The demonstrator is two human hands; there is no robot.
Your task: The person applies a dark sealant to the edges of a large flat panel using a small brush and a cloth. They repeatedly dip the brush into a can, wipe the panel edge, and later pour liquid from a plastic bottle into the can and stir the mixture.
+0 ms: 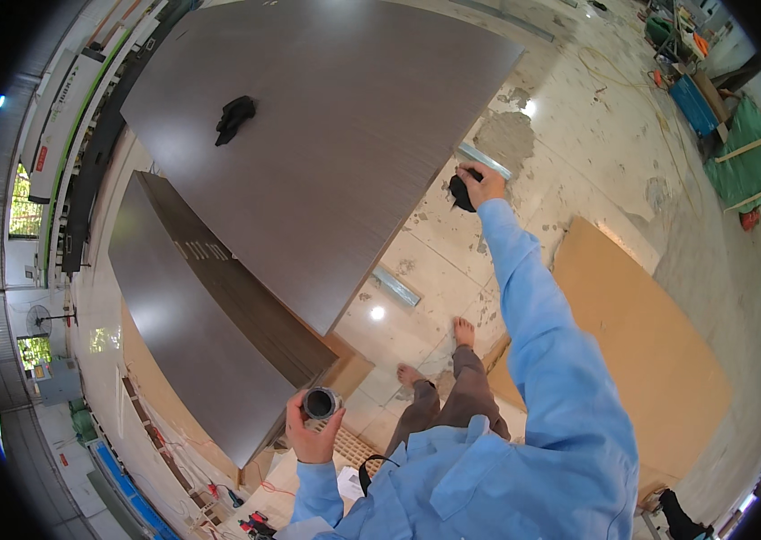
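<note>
My left hand (313, 438) is closed around a small round container (330, 392), with a pale rim and a dark inside, near the corner of the lower grey panel stack (191, 333). Out at the end of my stretched right arm, my right hand (486, 184) grips a bunched black cloth (461, 193) beside the right edge of a large grey panel (335, 135). Another black cloth (235, 121) lies crumpled on that panel, toward its far left. What the container holds is too dark to make out.
Metal channel pieces (396, 286) lie on the stained tiled floor under and beside the panel. A tan board (637, 346) rests on the floor to my right. A long machine (61, 135) runs along the left. Green-covered goods (745, 153) stand at the far right.
</note>
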